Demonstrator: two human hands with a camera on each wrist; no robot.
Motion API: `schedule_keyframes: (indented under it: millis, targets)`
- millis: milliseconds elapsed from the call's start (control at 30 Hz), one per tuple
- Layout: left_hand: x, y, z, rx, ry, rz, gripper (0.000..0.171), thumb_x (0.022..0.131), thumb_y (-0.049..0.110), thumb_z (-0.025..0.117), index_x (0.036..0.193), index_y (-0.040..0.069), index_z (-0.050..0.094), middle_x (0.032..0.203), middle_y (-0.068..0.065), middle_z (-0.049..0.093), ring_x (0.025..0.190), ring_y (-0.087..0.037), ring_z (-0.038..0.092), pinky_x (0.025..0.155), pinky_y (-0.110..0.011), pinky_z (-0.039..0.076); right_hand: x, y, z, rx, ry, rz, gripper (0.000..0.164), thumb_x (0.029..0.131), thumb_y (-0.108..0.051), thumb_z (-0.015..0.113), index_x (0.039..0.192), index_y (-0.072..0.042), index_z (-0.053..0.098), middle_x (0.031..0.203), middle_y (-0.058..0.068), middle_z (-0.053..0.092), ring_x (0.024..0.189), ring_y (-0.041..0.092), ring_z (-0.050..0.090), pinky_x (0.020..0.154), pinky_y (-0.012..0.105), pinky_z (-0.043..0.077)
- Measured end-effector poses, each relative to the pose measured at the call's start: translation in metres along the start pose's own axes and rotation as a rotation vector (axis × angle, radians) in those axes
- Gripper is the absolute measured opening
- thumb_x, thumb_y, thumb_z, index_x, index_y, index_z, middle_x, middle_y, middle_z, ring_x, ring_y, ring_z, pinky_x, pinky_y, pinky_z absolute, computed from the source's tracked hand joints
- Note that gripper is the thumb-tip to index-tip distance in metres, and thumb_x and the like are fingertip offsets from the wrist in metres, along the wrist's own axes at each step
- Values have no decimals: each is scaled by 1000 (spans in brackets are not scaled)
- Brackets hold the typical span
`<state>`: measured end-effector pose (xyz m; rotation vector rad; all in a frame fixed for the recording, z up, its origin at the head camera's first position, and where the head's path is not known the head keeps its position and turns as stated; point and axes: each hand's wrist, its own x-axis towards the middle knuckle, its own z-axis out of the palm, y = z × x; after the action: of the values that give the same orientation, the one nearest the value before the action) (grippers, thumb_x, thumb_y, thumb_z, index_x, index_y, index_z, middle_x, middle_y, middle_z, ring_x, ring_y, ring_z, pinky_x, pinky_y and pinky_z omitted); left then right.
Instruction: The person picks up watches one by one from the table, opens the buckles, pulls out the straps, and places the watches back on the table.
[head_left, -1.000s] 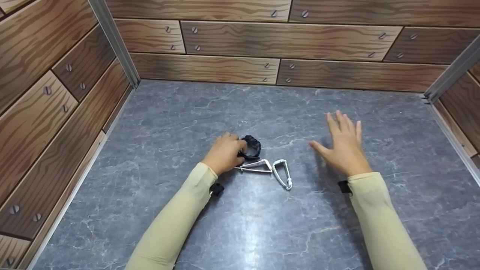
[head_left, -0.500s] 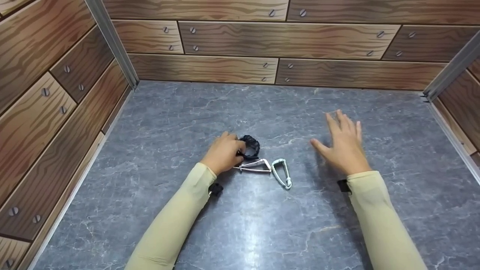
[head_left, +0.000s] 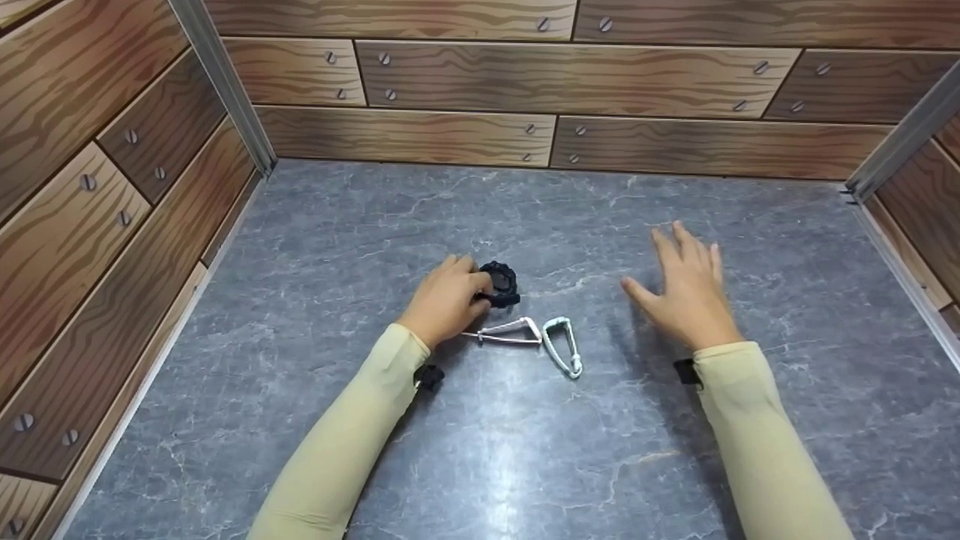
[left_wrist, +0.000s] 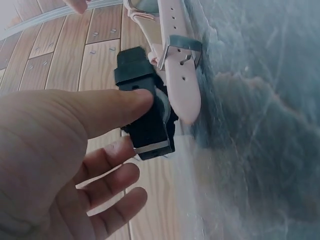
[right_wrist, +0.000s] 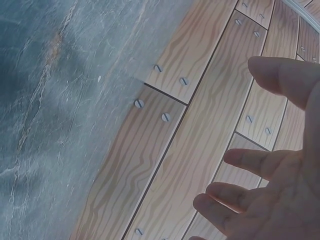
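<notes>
Thumb and fingers of my left hand (head_left: 444, 301) pinch a black watch (head_left: 507, 300), its strap fastened in a loop. In the left wrist view the thumb lies across the black watch's strap (left_wrist: 145, 127), close beside its buckle end. A pale pink watch (head_left: 534, 330) lies on its side just nearer than the black one; its buckle and holed strap (left_wrist: 182, 92) show up close. Beside it, almost touching, is a mint-green watch (head_left: 575, 365). Well to the right, my right hand (head_left: 690, 300) is held over the table with fingers spread and nothing in it.
The grey marbled table (head_left: 360, 465) is bounded by wood-patterned panels at the back (head_left: 465, 135), the left (head_left: 75, 247) and the right. Metal posts (head_left: 225, 82) stand at the back corners. Light glares off the table's front middle.
My left hand has shifted the black watch slightly away from me, widening its gap from the pink watch, and its loop has tilted. The right hand stays nearly still.
</notes>
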<state>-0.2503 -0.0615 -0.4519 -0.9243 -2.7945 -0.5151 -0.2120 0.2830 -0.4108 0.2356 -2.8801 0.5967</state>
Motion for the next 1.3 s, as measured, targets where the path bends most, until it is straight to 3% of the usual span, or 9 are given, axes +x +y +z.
schedule_keyframes:
  millis: [233, 533, 800, 1033, 1300]
  targets:
    - [3, 1, -1, 12, 14, 4, 14, 96, 25, 75, 102, 13, 72, 99, -6, 66, 95, -28, 59, 84, -46, 52, -1, 0, -1, 10, -3, -10, 81, 97, -39, 71, 155, 5, 37, 164, 34, 19, 149, 56, 18, 123, 63, -8]
    - [3, -1, -3, -25, 83, 13, 12, 99, 23, 70, 105, 13, 71, 100, -4, 65, 94, -26, 59, 83, -44, 52, -1, -1, -2, 27, -24, -9, 78, 97, -39, 71, 153, 5, 40, 164, 34, 21, 151, 53, 19, 123, 62, -9]
    - [4, 0, -7, -80, 150, -30, 15, 104, 27, 63, 109, 13, 64, 103, -3, 70, 99, -23, 64, 91, -45, 51, -1, -1, -2, 29, -40, -8, 74, 97, -39, 70, 151, 5, 43, 163, 33, 23, 152, 50, 19, 124, 61, -8]
    - [6, 3, -9, -115, 173, -65, 23, 107, 29, 57, 120, 13, 65, 111, -2, 70, 98, -21, 61, 93, -41, 48, -2, -4, -2, 35, -55, -17, 72, 97, -36, 71, 151, 4, 44, 163, 33, 24, 151, 50, 20, 124, 62, -6]
    - [6, 7, -10, -109, 157, -87, 25, 109, 32, 52, 119, 12, 62, 111, -4, 67, 102, -24, 60, 98, -44, 44, -3, -5, -3, 58, -68, -17, 70, 98, -34, 70, 151, 3, 45, 163, 31, 25, 152, 50, 19, 125, 61, -2]
